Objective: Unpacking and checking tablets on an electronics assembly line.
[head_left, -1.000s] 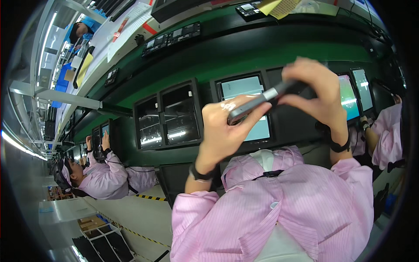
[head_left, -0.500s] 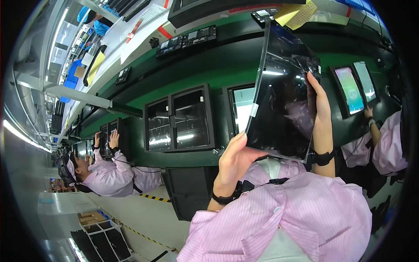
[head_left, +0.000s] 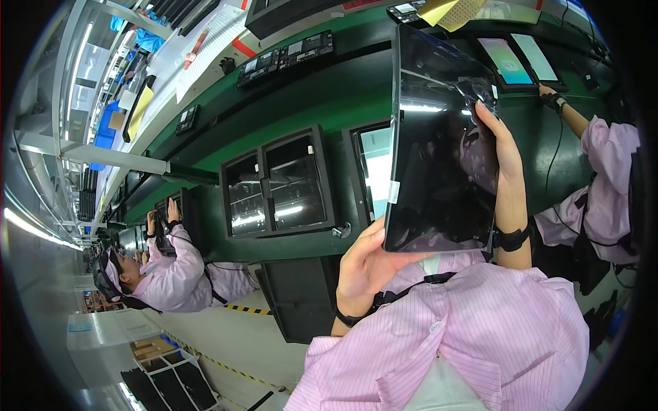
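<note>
Upright before my chest I hold a dark tablet (head_left: 439, 164), its glossy screen facing me and covered with wrinkled clear film. A small white tab sticks out at its left edge. My left hand (head_left: 367, 264) grips the lower left corner, the thumb at the edge and the fingers partly behind. My right hand (head_left: 504, 157) clasps the right edge, with its thumb on the film and its other fingers hidden behind the tablet. Partly covered by this tablet, a device with a lit pale screen (head_left: 377, 168) lies in a black tray (head_left: 356, 168) on the green bench.
Left of my hands a black two-bay tray (head_left: 332, 198) holds two dark tablets. Opened devices (head_left: 305, 55) lie along the back ledge near yellow sheets (head_left: 449, 14). Co-workers sit at left (head_left: 164, 274) and right (head_left: 603, 171); the right one touches a tray with two lit devices (head_left: 510, 61).
The tablet in my hands has turned a little, its screen now more squarely toward me. At the right, the co-worker's tray of lit devices has moved farther back across the bench.
</note>
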Tool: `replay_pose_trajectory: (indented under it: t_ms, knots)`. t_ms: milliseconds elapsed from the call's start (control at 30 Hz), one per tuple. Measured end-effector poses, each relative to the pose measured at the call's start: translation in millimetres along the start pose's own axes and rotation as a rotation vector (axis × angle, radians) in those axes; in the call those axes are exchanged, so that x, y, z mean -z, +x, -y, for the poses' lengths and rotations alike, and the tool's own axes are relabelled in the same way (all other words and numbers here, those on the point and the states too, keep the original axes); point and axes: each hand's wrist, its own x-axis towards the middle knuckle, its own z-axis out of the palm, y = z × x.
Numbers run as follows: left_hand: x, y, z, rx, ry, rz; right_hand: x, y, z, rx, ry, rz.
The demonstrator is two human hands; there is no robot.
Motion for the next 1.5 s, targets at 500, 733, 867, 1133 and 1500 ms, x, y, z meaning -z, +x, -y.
replay_pose_trajectory:
  t_ms: [500,733,867,1133,1500]
  knots:
    - [-23.9,12.8,10.1,0.052,0.010,-0.058,24.8,9.7,-9.5,0.009,-0.009,-0.021]
    - [1.5,52.4,36.8,-0.014,-0.069,-0.056,75.0,-2.3,-39.3,-0.127,-0.012,-0.216]
    - [11.2,69.6,53.0,0.021,-0.085,-0.137,106.2,-16.1,-45.4,-0.365,-0.157,-0.335]
    - [2.2,88.6,73.4,0.030,-0.020,-0.225,119.9,-29.1,-43.2,0.083,-0.441,-0.248]
    - [14.2,84.5,77.4,-0.003,0.373,-0.199,109.4,-32.1,-34.8,-0.364,-0.068,-0.326]
